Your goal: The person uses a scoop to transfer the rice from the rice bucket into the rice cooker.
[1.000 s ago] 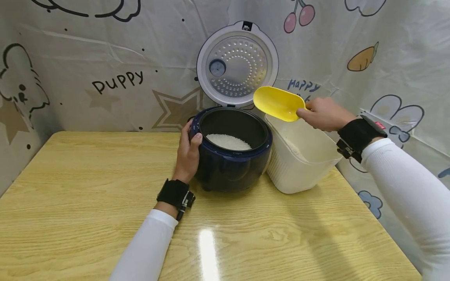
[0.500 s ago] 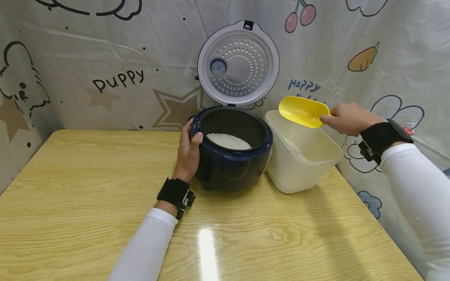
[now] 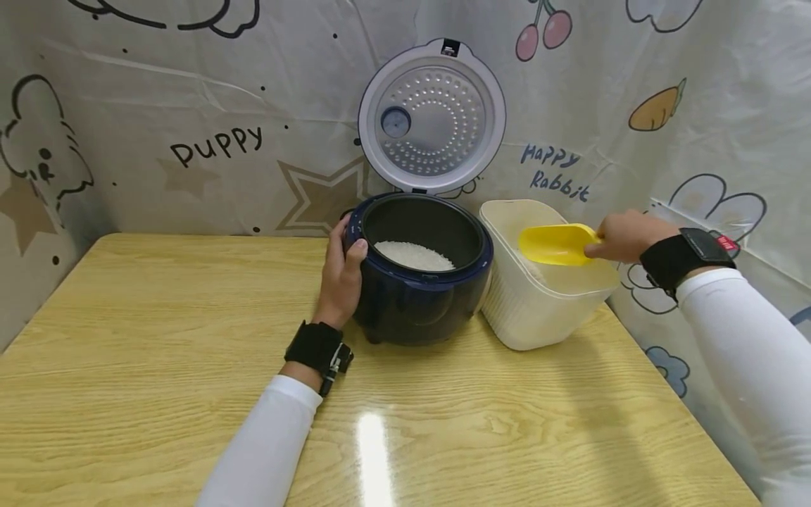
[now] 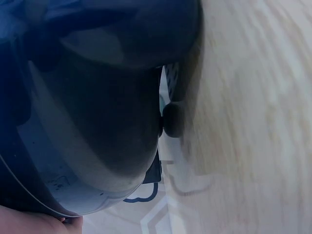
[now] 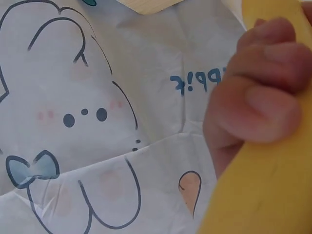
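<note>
While the left hand [image 3: 340, 278] grips the cooker [image 3: 415, 310] from left, the right hand [image 3: 630, 237] (fingers well closed) holds the scoop [image 3: 554, 245] at the mouth of the bin [image 3: 532, 320].

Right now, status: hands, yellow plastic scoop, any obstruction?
Left hand holding round navy rice cooker. Right hand gripping yellow scoop at mouth of ribbed cream bin. No obstruction visible.

Cooker [image 3: 421, 310] reachable from above; raised lid [image 3: 437, 130] blocks rear.

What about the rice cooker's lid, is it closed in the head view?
No, the lid stands raised at the back of the rice cooker, leaving the rice inside visible.
</note>
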The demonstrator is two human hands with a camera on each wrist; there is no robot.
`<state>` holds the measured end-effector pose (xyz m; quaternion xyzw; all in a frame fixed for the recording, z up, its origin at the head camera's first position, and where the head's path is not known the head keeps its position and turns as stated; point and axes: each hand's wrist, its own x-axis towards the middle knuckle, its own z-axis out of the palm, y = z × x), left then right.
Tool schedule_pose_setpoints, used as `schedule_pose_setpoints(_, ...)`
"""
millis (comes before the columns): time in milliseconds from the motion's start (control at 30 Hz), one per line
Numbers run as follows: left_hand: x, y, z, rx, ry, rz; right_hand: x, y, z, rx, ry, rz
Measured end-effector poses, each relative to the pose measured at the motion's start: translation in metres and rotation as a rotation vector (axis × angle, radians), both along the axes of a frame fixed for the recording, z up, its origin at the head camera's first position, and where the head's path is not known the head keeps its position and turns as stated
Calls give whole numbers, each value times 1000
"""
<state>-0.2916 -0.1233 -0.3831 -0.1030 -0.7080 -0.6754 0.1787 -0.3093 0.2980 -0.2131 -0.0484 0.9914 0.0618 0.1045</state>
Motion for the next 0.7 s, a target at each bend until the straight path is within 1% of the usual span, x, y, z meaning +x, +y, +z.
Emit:
schedule_pose_setpoints(100,0,1,0,0,7,5,0,-2,-4,-2,-13,13)
schedule_pose_setpoints(167,-1,1,0,3,13,9,0,-4,-6,16,-9,34)
schedule_pose_setpoints(233,-1,1,0,1,15,14,0,-7,-8,41,0,57)
schedule_pose_setpoints(467,1,0,0,1,19,2,4,-20,-18,143,18,165)
schedule_pose_setpoints(700,1,-1,1,6,14,-8,7,-31,-28,198,77,209)
